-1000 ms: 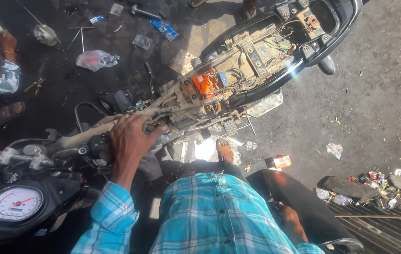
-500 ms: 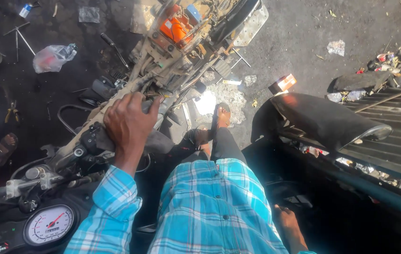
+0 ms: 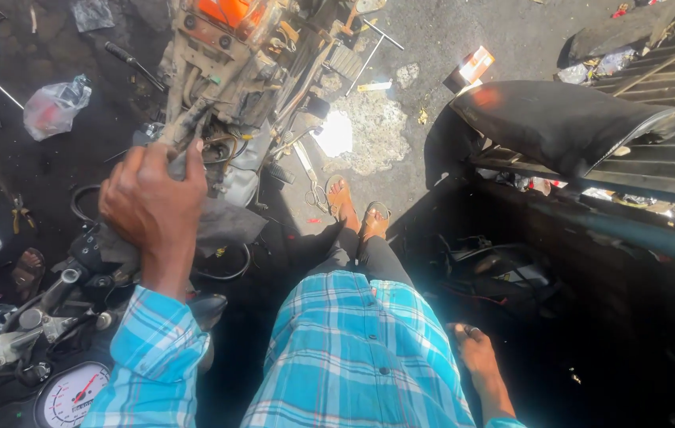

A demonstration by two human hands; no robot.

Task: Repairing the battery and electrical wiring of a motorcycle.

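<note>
Nearest the camera, at the lower left, a round white speedometer dial with a red needle (image 3: 70, 394) sits beside a grey metal handlebar with a red-tipped grip (image 3: 5, 345). Above these, the left hand (image 3: 151, 202), in a blue-and-white plaid sleeve, is raised with its fingers curled together around a grimy, dust-coated metal bar (image 3: 183, 127) belonging to a stripped motorcycle frame (image 3: 242, 79); how firmly it clamps cannot be told. At the lower right, the right hand (image 3: 476, 353) hangs low in shadow, fingers loosely apart, holding nothing and touching nothing visible. Between the hands, the person's two sandalled feet (image 3: 357, 210) rest on the ground just beside the frame. Farther on, the frame's wiring and an orange plastic part (image 3: 230, 9) lie at the top edge. To the right, a black padded motorcycle seat (image 3: 559, 119) rests on a slatted surface. On the far left, a clear plastic bag (image 3: 54, 107) lies on the dark, oily ground.
</note>
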